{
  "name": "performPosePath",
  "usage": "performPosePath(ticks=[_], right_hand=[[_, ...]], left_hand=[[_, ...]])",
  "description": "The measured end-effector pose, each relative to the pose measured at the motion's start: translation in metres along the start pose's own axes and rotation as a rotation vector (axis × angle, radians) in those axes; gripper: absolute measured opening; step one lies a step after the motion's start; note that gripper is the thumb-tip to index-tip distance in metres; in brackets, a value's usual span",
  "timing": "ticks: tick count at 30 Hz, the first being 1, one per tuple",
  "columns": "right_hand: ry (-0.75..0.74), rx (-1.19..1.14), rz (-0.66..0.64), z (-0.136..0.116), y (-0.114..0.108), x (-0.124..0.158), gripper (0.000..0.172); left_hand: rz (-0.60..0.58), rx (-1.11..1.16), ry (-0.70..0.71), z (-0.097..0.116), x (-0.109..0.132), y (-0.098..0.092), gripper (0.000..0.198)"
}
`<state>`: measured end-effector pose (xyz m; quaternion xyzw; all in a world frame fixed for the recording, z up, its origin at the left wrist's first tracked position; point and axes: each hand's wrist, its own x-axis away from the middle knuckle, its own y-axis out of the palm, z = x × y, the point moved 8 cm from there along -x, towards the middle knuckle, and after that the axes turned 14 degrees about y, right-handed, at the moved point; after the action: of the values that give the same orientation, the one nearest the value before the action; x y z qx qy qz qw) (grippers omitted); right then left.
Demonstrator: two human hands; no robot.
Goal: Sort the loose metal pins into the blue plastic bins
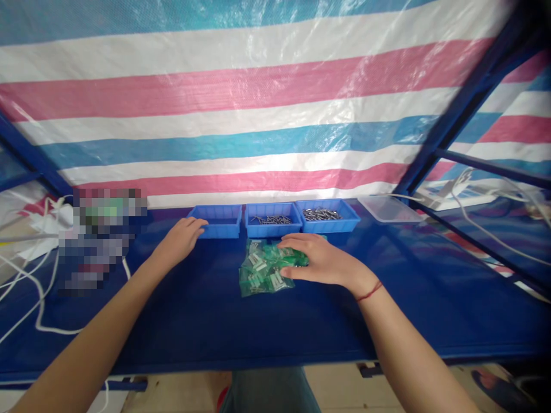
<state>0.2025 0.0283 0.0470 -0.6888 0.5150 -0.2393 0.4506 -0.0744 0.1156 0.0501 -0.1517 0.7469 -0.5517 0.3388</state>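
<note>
On my feed, two bare forearms reach out over the dark blue table (206, 321), the right wrist tied with a red string (369, 292). The right hand (321, 261) lies flat and spread, palm down, its fingers resting on the far right part of a heap of small green packets (260, 272). I see nothing pinched or lifted. The heap sits at the middle of the table and spills left and nearer from under those fingers. Its packets lie at all angles, so I can read no single long axis. The left hand (183, 238) is well apart from the heap, to its left and a little farther off. Its fingers are loosely curled, empty, and touching the front corner of the left blue bin (219, 230). Just beyond the heap stand the middle bin (271, 230) and the right bin (331, 225), both holding small metal pieces. A clear tray (390, 209) lies to their right. A striped tarp (258, 92) closes the background.
</note>
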Motion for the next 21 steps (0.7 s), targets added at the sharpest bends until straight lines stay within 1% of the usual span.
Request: performPosePath(ticks=[4, 7, 9, 10, 12, 13, 14, 15, 17, 19, 20, 21], right_hand=[[-0.004, 0.011, 0.012, -0.002, -0.001, 0.000, 0.053], [-0.014, 0.035, 0.000, -0.002, 0.001, 0.000, 0.048], [-0.017, 0.048, -0.010, -0.001, 0.003, 0.001, 0.048], [-0.006, 0.059, -0.006, 0.001, 0.004, 0.002, 0.050], [0.049, 0.094, 0.013, 0.008, 0.004, 0.002, 0.055], [0.083, 0.112, 0.018, 0.013, 0.005, 0.002, 0.057], [0.107, 0.124, 0.015, 0.017, 0.005, 0.003, 0.057], [0.115, 0.125, 0.002, 0.019, 0.006, 0.003, 0.057], [0.077, 0.098, -0.035, 0.020, 0.007, 0.003, 0.054], [0.033, 0.054, -0.044, 0.019, 0.004, 0.003, 0.050], [0.034, 0.035, -0.029, 0.019, 0.001, 0.002, 0.048], [0.050, 0.018, -0.005, 0.021, -0.003, 0.001, 0.044]], left_hand=[[0.027, 0.029, 0.007, 0.003, -0.003, 0.008, 0.033], [0.047, 0.025, 0.005, 0.004, -0.004, 0.008, 0.033], [0.088, -0.014, -0.007, 0.007, -0.004, 0.000, 0.032], [0.129, -0.047, -0.019, 0.011, -0.004, -0.007, 0.032], [0.256, -0.112, -0.056, 0.022, -0.003, -0.025, 0.031], [0.300, -0.095, -0.033, 0.034, -0.004, -0.032, 0.031], [0.321, -0.054, 0.004, 0.047, -0.006, -0.035, 0.030], [0.310, 0.003, 0.058, 0.064, -0.009, -0.036, 0.029], [0.204, 0.135, 0.191, 0.101, -0.018, -0.027, 0.032], [0.096, 0.245, 0.272, 0.132, -0.024, -0.014, 0.046], [0.052, 0.289, 0.279, 0.143, -0.027, -0.007, 0.055], [0.024, 0.333, 0.257, 0.150, -0.029, -0.001, 0.062]])
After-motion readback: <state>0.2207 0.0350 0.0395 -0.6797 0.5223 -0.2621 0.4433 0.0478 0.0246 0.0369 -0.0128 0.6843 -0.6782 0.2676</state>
